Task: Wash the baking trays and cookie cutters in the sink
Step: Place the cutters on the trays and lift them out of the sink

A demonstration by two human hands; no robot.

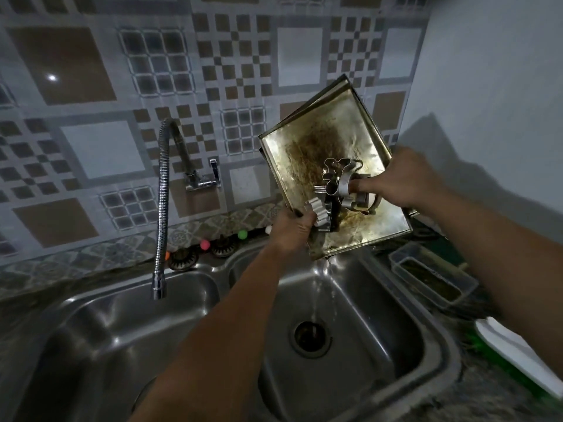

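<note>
**Draining trays over right basin, wash not started**

Left to right:

- Faucet [163, 208]: ribbed chrome gooseneck, spout hanging over the left basin [100, 324] at 9 o'clock. No water from it.
- My left hand [294, 228]: fingers curled round the near-left edge of the baking trays [323, 153], thumb side against a fluted cookie cutter [320, 216].
- Trays: two stacked, thin square metal with shallow rims, tilted steeply with the low corner toward me. They sit at 1 o'clock over the right basin [380, 300]. Top face is shiny with a brown baked-on streak down the middle.
- Cookie cutters [341, 184]: thin bright metal bands, one figure-shaped, bunched on the lower part of the top tray.
- My right hand [402, 178]: fingers reach into the cutter pile; they look pinched on one band, but blur hides the detail.
- Water stream [316, 293]: thin, falling from the low corner to the drain [310, 338].
- Clear plastic tub [432, 275] at 3 o'clock on the counter.

Judgement: this is the dump/drain step. Next I need to lower the stack into the basin, lift the cutters out, and swing the spout over. Wet thin metal is slippery with sharp edges, so I'd keep a firm grip.
</note>
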